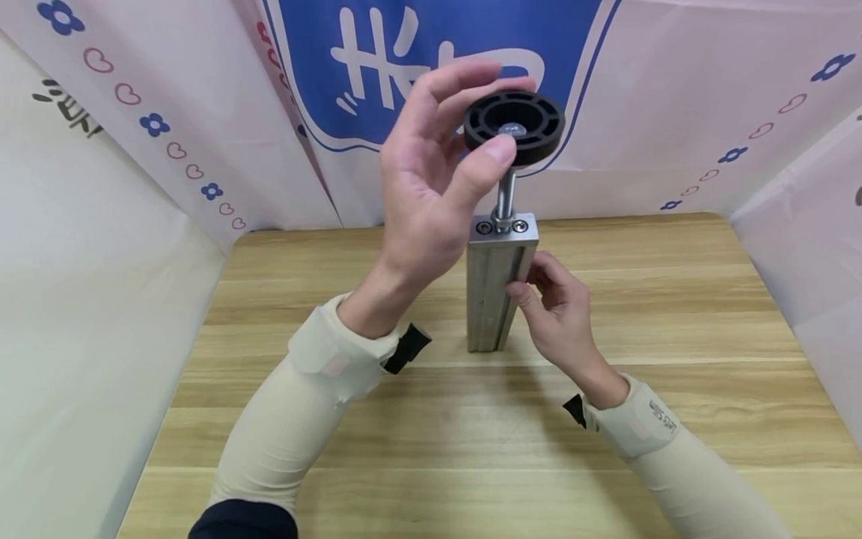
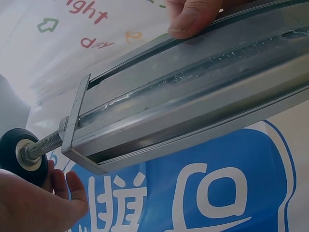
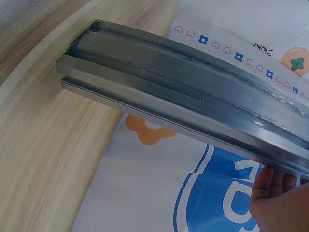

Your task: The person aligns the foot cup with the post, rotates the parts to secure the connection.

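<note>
An aluminium profile [image 1: 488, 299] stands upright on the wooden table. A metal end plate [image 1: 527, 222] with two screws caps its top. From the plate rises a threaded rod [image 2: 48, 143] carrying a round black leveling foot [image 1: 548, 142]. My left hand [image 1: 431, 165] holds the foot's rim, thumb at the near side and fingers around the left and far side. Lower down, my right hand [image 1: 562, 311] grips the profile's right side, its thumb on the near edge. In the right wrist view the profile's bottom end [image 3: 77, 58] meets the table.
The wooden table [image 1: 404, 457] spreads around the profile. Behind it hangs a printed cloth [image 1: 640, 90] with a blue sign, and pale cloth walls [image 1: 94, 247] close in the sides.
</note>
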Action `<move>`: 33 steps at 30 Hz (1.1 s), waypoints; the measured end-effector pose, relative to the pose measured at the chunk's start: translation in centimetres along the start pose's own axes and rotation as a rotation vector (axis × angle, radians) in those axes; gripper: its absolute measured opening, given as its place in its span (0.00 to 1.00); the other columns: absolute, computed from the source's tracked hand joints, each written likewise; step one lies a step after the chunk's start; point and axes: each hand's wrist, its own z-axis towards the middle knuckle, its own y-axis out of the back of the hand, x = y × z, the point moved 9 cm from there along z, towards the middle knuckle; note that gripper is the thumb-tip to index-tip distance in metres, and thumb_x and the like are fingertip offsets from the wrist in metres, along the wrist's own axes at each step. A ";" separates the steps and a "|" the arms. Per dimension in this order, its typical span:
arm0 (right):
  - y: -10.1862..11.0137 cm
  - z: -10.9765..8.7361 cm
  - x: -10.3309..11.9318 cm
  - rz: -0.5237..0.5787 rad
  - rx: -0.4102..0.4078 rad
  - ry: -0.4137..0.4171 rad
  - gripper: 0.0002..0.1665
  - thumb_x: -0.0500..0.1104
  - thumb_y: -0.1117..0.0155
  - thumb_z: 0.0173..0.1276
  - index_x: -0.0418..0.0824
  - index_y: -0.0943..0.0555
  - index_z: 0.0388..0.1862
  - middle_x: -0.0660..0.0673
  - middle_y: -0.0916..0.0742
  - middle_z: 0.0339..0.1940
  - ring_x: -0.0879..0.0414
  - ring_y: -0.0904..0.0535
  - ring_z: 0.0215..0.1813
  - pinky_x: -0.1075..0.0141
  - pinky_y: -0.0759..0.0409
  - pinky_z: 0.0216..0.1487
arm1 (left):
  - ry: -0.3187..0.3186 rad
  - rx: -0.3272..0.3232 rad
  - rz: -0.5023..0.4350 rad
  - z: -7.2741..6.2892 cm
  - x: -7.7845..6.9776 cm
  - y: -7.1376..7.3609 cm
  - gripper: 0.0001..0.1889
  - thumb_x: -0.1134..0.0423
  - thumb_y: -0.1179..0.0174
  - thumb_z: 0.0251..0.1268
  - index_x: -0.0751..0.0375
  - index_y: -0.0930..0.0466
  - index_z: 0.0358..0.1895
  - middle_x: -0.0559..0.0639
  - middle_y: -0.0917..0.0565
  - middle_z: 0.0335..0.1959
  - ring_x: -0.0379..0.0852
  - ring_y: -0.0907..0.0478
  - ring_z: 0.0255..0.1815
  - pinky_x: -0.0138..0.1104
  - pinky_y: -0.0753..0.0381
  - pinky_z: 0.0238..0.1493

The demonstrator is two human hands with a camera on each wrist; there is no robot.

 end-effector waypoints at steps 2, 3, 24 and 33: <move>0.0 0.0 0.0 -0.003 0.003 0.000 0.41 0.58 0.34 0.72 0.18 0.23 0.58 0.59 0.12 0.50 0.62 0.18 0.47 0.72 0.17 0.54 | 0.003 0.010 -0.013 0.0 0.0 -0.1 0.26 0.70 0.46 0.67 0.85 0.34 0.64 0.79 0.20 0.61 0.57 0.14 0.57 0.54 0.14 0.59; 0.0 0.0 0.1 -0.003 0.004 0.001 0.40 0.57 0.34 0.72 0.18 0.23 0.58 0.59 0.12 0.50 0.62 0.18 0.47 0.72 0.17 0.54 | 0.002 0.013 -0.015 0.0 0.0 -0.1 0.26 0.70 0.47 0.68 0.85 0.34 0.64 0.79 0.20 0.61 0.58 0.14 0.57 0.55 0.13 0.59; 0.0 0.0 0.1 0.013 0.005 0.010 0.38 0.56 0.34 0.72 0.18 0.22 0.57 0.58 0.12 0.49 0.61 0.19 0.46 0.71 0.18 0.52 | -0.034 -0.063 0.228 0.0 -0.4 0.4 0.36 0.73 0.27 0.51 0.81 0.32 0.64 0.64 0.20 0.51 0.43 0.24 0.55 0.40 0.17 0.56; 0.0 0.0 0.0 0.009 0.001 0.011 0.39 0.56 0.34 0.72 0.18 0.22 0.56 0.58 0.12 0.48 0.61 0.19 0.46 0.72 0.18 0.51 | -0.065 -0.056 0.150 -0.2 -0.3 0.5 0.29 0.70 0.34 0.57 0.82 0.31 0.61 0.75 0.17 0.53 0.49 0.17 0.54 0.39 0.20 0.53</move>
